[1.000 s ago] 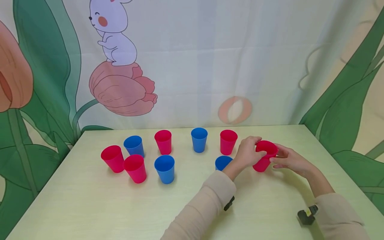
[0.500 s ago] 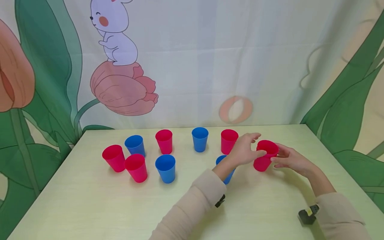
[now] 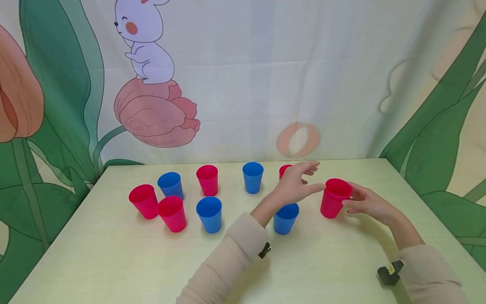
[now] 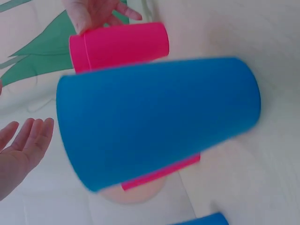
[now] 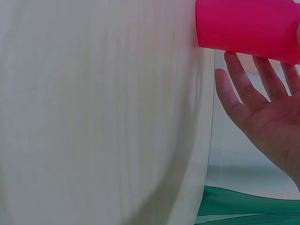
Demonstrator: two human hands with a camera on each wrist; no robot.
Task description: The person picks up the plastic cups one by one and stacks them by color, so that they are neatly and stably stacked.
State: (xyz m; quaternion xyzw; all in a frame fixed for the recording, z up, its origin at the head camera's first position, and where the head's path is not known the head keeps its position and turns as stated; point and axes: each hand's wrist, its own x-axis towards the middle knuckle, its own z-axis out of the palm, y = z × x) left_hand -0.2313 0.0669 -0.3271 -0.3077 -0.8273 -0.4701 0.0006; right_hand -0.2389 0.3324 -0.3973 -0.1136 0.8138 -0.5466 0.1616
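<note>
On the table (image 3: 114, 261), our right hand (image 3: 367, 205) lightly grips the red cup (image 3: 332, 203) from 3 o'clock, presumably steadying it, our left hand (image 3: 293, 186) fingers splayed.

Diffuse light, soft shadows, duller wrist views
</note>
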